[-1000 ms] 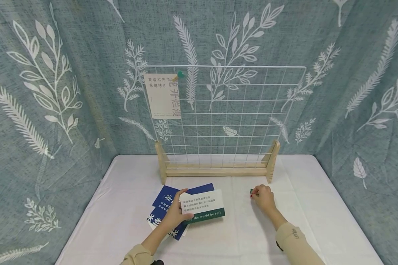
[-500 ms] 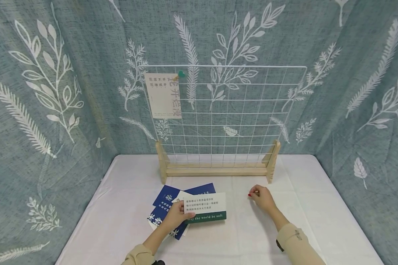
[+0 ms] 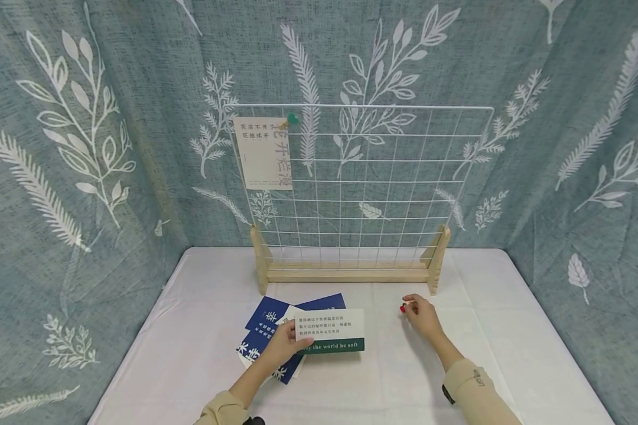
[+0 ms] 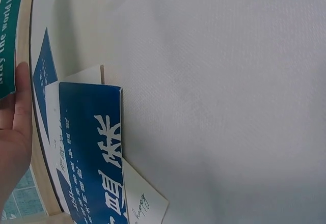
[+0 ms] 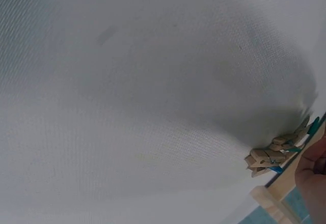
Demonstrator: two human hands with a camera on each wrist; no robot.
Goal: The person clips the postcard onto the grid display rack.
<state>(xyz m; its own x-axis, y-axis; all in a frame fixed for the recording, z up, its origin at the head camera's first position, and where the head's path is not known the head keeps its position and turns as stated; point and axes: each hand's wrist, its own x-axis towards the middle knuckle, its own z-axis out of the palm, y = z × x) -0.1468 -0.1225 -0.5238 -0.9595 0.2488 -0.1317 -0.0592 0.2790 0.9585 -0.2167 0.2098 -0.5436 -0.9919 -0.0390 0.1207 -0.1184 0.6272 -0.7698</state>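
Observation:
Pinched in my left hand (image 3: 282, 348), a white and green card (image 3: 331, 326) is held above the cards on the table, thumb on its front. Below it several blue and white cards (image 4: 91, 147) lie overlapping. My right hand (image 3: 425, 320) is bent over the right side of the table, a small red piece (image 3: 403, 308) between thumb and fingers; the rest of that piece is hidden. In the right wrist view several wooden clips (image 5: 267, 158) with teal and blue parts lie beside the hand (image 5: 311, 175).
A white wire grid (image 3: 380, 160) stands on a wooden base (image 3: 345, 275) at the back of the table. On its upper left hangs a cream card (image 3: 263, 159), with a green-topped clip (image 3: 292, 118) at its top right corner. Patterned curtains (image 3: 154, 118) surround the table.
The card in my left hand has shifted slightly right and sits more level. The green piece at my right fingertips is out of sight, and a red one shows there instead.

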